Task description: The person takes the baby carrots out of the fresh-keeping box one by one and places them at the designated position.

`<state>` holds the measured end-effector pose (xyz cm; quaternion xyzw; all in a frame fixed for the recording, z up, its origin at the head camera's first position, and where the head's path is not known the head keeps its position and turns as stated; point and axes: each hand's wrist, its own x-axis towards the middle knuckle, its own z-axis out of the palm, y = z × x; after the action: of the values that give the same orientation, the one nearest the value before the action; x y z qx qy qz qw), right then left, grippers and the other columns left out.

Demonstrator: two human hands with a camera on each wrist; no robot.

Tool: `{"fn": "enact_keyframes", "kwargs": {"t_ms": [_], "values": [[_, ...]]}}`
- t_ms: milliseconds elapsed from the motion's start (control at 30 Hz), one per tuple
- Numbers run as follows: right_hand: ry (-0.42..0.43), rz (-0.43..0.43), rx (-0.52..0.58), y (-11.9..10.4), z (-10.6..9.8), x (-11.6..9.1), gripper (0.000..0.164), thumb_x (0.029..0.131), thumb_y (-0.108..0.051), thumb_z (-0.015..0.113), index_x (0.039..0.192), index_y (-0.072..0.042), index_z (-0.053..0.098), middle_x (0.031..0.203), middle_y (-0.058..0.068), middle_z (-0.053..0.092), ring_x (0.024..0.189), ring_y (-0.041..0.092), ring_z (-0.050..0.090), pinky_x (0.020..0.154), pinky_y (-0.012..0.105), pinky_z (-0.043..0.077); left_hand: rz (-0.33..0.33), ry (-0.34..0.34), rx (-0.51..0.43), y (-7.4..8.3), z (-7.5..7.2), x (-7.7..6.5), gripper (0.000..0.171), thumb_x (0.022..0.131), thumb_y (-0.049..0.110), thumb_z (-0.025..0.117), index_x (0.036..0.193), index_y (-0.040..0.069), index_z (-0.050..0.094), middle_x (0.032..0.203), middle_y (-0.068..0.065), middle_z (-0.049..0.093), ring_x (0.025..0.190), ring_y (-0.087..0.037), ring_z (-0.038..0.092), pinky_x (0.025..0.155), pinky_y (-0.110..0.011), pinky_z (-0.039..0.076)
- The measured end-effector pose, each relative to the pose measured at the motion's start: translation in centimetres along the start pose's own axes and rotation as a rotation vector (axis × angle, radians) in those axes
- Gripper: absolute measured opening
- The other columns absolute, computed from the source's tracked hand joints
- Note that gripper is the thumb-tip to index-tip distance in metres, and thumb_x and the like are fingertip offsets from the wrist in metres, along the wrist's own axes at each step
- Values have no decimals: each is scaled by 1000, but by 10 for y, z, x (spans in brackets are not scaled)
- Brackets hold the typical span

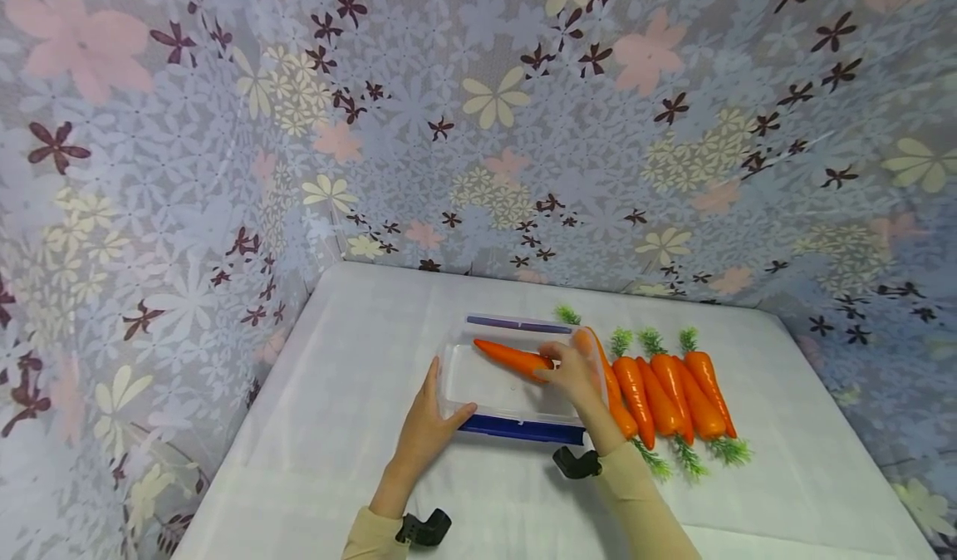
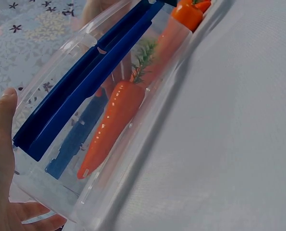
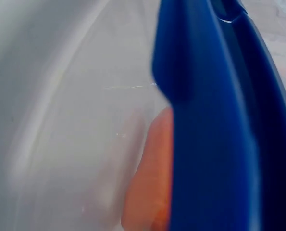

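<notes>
A clear plastic container with blue side latches stands on the table. One orange carrot lies slanted inside, its pointed end toward the far left. My right hand reaches over the right side and pinches the carrot's thick end. My left hand holds the container's near left corner, thumb on the front edge. Through the clear wall, the left wrist view shows the carrot with its green top. In the right wrist view a blue latch covers part of the carrot.
Several more carrots with green tops lie in a row right of the container, the closest beside its right wall. A white cloth covers the table. Flower-patterned fabric rises behind and at the sides.
</notes>
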<state>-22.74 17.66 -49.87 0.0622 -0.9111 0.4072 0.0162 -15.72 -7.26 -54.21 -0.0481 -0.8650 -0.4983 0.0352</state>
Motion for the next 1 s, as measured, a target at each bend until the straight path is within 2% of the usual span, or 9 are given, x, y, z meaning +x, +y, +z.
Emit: {"fn": "enact_keyframes", "kwargs": {"t_ms": [233,400,733,867,1000], "values": [[-106,70,-121,1,2,-2,46,77,-3,73,119,8,60,116,27,64,103,39,60,92,48,50,-15,-4,-1,-1,0,-1,99,81,55,67,154,14,13,154,-19,30,136,-39,38,108,-58,34],[-122,95,-164,0,2,-4,44,77,-6,73,117,7,61,112,26,65,95,35,62,87,47,52,-19,5,-3,-1,1,-1,97,82,50,69,154,14,14,154,-19,30,136,-39,39,108,-58,34],[-148,160,-138,-3,0,-6,48,75,-9,75,118,5,61,107,24,66,83,25,59,74,37,54,-24,12,-5,0,1,-1,97,81,48,71,154,16,14,154,-18,31,136,-39,39,109,-58,33],[-137,169,-90,-1,1,-4,48,75,-8,76,119,6,60,109,26,64,85,28,60,71,36,55,-28,9,-6,0,1,0,98,81,50,70,154,17,15,155,-17,30,136,-39,39,109,-59,34],[-108,156,-32,2,3,-3,48,76,-6,76,118,9,60,111,26,64,91,32,63,75,38,57,-25,4,-8,1,-1,-1,98,81,51,70,154,15,14,155,-18,30,136,-39,39,108,-59,34]]}}
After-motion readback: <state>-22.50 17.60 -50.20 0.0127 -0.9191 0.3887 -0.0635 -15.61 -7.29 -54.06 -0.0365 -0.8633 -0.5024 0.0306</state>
